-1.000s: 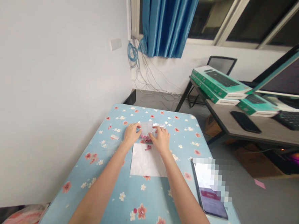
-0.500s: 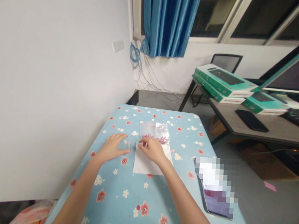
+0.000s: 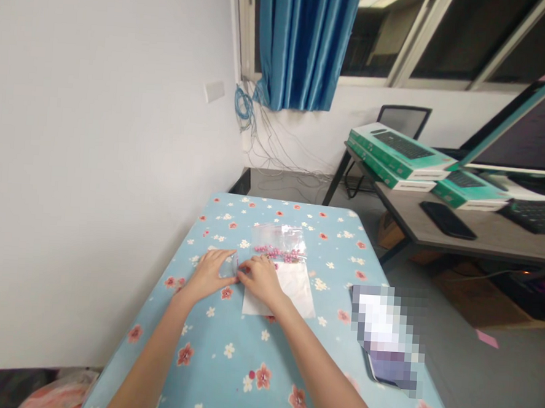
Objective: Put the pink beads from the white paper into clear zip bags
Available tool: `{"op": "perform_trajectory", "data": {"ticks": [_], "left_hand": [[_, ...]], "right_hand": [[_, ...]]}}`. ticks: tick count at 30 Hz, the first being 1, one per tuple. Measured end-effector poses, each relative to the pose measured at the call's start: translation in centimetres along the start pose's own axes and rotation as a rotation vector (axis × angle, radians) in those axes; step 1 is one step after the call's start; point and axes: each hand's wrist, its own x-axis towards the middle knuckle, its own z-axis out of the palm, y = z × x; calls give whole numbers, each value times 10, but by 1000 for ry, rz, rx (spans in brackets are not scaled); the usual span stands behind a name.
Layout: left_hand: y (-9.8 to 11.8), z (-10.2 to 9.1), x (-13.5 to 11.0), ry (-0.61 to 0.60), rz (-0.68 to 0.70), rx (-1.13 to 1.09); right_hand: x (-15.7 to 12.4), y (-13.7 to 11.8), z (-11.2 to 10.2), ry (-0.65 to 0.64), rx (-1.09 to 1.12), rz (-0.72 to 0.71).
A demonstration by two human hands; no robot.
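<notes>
My left hand (image 3: 210, 275) rests on the flowered tablecloth, thumb and fingers apart around a small clear plastic bag (image 3: 236, 261), gripping its edge. The bag's outline is faint, and the hand covers most of it. My right hand (image 3: 261, 280) is at the bag's near-right edge, fingertips pinched close to my left thumb; whatever is between them is too small to make out. Under and beside my right hand lies a white sheet of paper (image 3: 297, 288). Just beyond it is a clear bag (image 3: 277, 235) with pink beads (image 3: 274, 252) gathered along its near side.
A phone (image 3: 386, 352), partly blurred out, lies at the table's right edge. A red dot-like piece (image 3: 251, 375) is near the front. To the right, a desk (image 3: 392, 205) holds green keyboard boxes (image 3: 400, 153), a black phone (image 3: 447, 219) and a monitor. A wall (image 3: 93, 187) borders the left.
My right hand has moved left from over the paper and beads to the small clear bag at my left hand. My left hand has stayed nearly in place. The view has shifted slightly.
</notes>
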Motion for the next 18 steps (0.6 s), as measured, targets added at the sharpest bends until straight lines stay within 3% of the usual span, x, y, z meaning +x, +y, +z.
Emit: {"op": "perform_trajectory", "data": {"ticks": [6,10,14,18], "left_hand": [[16,-2,5,37,10,-62],[32,3,9,121,1,-133],[48,16,13,243,-22,-205],[62,32,17,355,-38,-256]], "right_hand": [[-6,9,-17,25,179,-25],[-13,30,-39,122,263,-42],[-20,58,-55,140,194,-27],[-25,77,-61,73,47,71]]}}
